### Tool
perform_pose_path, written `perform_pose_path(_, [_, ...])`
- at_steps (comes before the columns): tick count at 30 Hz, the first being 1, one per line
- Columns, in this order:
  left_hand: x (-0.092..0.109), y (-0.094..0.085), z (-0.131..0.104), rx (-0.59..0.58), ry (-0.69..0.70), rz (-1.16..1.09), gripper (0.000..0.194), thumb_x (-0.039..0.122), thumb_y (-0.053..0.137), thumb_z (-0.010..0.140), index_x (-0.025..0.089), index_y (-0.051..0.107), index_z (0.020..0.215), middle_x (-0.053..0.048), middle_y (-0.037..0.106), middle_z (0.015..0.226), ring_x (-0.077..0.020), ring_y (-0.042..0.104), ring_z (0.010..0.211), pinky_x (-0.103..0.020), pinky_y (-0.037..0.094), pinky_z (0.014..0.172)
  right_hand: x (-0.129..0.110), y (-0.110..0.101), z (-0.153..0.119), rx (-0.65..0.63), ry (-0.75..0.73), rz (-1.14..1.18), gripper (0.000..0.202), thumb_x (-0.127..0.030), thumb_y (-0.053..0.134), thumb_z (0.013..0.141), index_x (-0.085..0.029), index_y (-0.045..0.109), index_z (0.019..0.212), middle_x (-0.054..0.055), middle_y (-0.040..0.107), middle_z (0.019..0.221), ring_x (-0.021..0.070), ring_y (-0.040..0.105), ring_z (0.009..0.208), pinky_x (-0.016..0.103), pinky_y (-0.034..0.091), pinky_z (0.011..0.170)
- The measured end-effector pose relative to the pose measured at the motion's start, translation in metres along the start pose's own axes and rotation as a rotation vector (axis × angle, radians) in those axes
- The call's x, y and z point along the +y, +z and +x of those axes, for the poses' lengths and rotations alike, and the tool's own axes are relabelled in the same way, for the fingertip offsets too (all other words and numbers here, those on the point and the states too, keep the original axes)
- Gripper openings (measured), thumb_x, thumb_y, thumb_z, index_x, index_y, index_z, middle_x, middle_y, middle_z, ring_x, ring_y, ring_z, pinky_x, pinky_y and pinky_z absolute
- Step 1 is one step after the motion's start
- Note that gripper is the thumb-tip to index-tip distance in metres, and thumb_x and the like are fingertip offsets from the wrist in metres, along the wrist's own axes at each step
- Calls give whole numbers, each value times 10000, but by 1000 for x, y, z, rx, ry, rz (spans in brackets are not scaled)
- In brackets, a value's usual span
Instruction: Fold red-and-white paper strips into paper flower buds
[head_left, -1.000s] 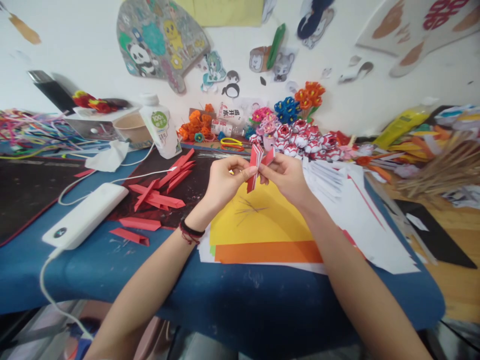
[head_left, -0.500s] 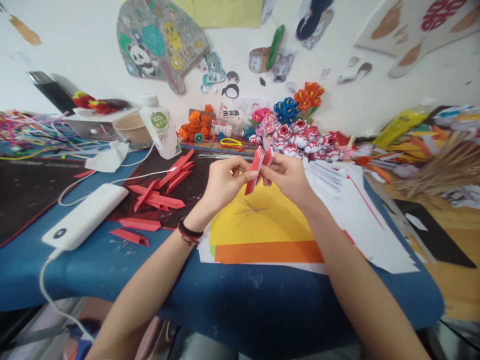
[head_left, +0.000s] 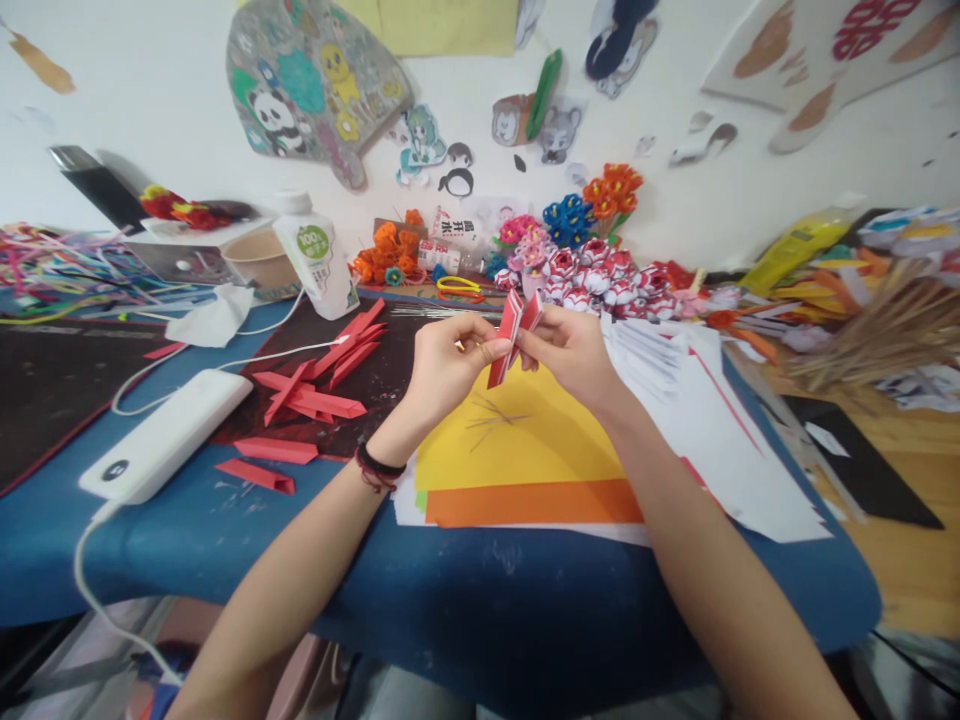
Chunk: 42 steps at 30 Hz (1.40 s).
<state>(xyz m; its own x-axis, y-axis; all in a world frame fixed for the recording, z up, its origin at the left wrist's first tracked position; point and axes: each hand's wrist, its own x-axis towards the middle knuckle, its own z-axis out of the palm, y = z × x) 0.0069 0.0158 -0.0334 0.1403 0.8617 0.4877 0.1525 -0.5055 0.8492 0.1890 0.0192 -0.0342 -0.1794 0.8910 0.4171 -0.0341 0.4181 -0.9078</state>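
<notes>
Between my hands, above the yellow paper [head_left: 540, 430], are folded red paper pieces [head_left: 509, 318] with white edges, crossed or fanned apart at the top. My left hand [head_left: 455, 362] pinches them from the left, thumb on the front face. From the right, my right hand [head_left: 568, 352] grips them between thumb and fingers. Fingers hide part of where the pieces meet. Several thin wires [head_left: 496, 418] lie on the yellow sheet beneath. Left of my left hand, several folded red paper strips [head_left: 322, 402] are scattered on a dark mat [head_left: 397, 390].
A white power bank [head_left: 166, 437] with cables lies at the left. Behind stand a white bottle [head_left: 315, 262] and a paper bowl [head_left: 261, 258]. Paper flowers [head_left: 592, 270] line the wall. White sheets [head_left: 739, 450] and a black card [head_left: 862, 460] lie at the right.
The camera view has shifted slightly. Both hands keep hold of the folded red paper in nearly the same pose, with the pieces turned only a little.
</notes>
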Motion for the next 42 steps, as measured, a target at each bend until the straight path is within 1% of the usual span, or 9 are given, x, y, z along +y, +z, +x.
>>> perform_pose_path(8, [-4,1,0,4,-20,14,453,604,839,746,172,706,715,-24,666,683,-126,518,615,-267,406,601,1,-1,0,-27,-28,0,381,-487,849,784,-151,713,902,-24,628,629,94,564,501,246,472,490])
perform_pose_path(13, [0,4,-2,56,19,66,442,583,840,762,179,662,734,-1,642,695,-107,494,612,-244,383,574,1,0,0,-14,-54,18,360,-468,858,781,-154,698,852,-22,625,616,102,580,517,240,475,493])
perform_pose_path(19, [4,8,-5,82,75,87,389,539,815,816,195,671,928,0,682,807,-97,560,643,-214,426,577,-2,3,0,20,-43,22,404,-517,862,760,-164,676,825,-6,644,639,113,599,525,253,494,503])
perform_pose_path(22, [5,9,-6,95,130,129,314,492,762,881,187,685,883,-22,707,864,-98,567,648,-218,432,573,-2,4,0,23,-24,12,423,-553,846,764,-175,675,842,-4,651,634,127,613,538,268,506,517])
perform_pose_path(24, [5,10,-8,131,149,144,294,462,766,882,187,673,832,-12,696,813,-100,564,634,-223,434,574,-2,5,-1,23,-16,12,422,-552,847,762,-176,681,856,-5,657,622,134,623,541,273,513,522])
perform_pose_path(28, [4,12,-10,162,83,114,228,381,789,865,189,677,816,11,670,719,-102,546,589,-240,436,584,-2,6,-1,30,-2,41,389,-511,861,763,-175,675,823,0,680,620,138,646,539,271,534,528])
perform_pose_path(34, [3,3,-3,111,49,86,226,389,817,826,179,734,818,-21,722,784,-120,540,648,-266,426,620,-5,3,1,20,56,50,452,-540,890,713,-139,722,835,20,691,583,146,643,494,274,534,494])
perform_pose_path(38, [4,-4,3,-71,-110,-181,394,522,876,733,157,743,800,-54,733,818,-145,597,700,-284,464,658,-4,-2,1,-51,97,32,502,-569,914,661,-132,726,820,24,687,582,144,627,476,273,516,467])
perform_pose_path(42, [3,-2,2,-190,-237,-369,425,537,907,682,159,738,777,-48,737,804,-159,642,732,-304,495,728,-1,-6,1,-92,95,49,513,-595,917,640,-151,684,753,14,673,576,137,619,479,266,505,467])
